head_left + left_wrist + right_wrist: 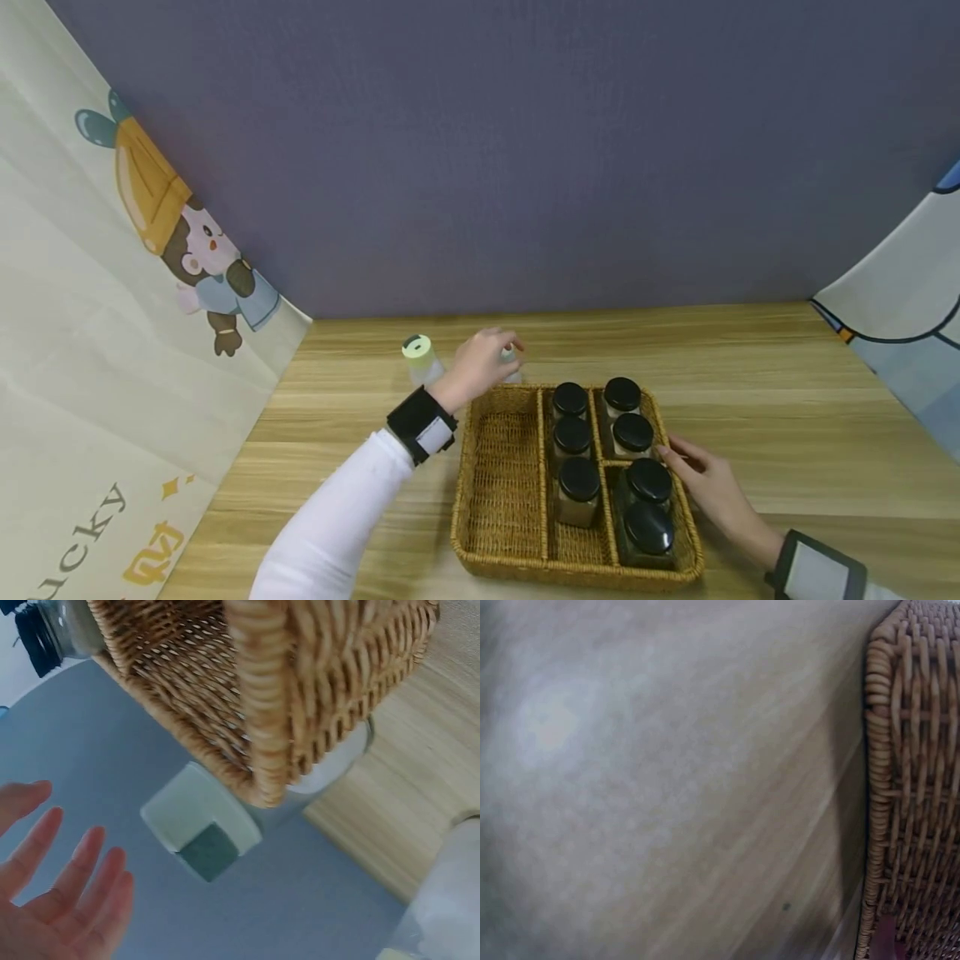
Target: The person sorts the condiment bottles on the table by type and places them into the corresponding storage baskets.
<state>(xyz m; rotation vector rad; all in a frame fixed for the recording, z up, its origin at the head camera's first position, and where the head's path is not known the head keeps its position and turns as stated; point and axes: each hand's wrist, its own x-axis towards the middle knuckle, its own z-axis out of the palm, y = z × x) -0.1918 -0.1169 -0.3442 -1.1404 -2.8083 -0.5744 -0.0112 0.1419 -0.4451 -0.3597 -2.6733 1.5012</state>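
My left hand (483, 362) hovers behind the back left corner of the wicker basket (498, 562), its fingers spread and apart from everything in the left wrist view. Just beyond it, partly hidden by the fingers, stands a clear jar with a pale green lid (184, 806). A second clear jar with a light green lid (422, 358) is left of that hand. My right hand (712, 487) touches the basket's right rim with extended fingers. Black-lidded jars fill much of the basket: three in the middle compartment (577, 492), two at back right (632, 433) and two at front right (649, 529).
The basket's left compartment (506, 467) shows a bare woven floor. A wooden table (360, 500) runs back to a dark blue-grey panel (540, 167). Printed curtains (90, 333) hang on both sides.
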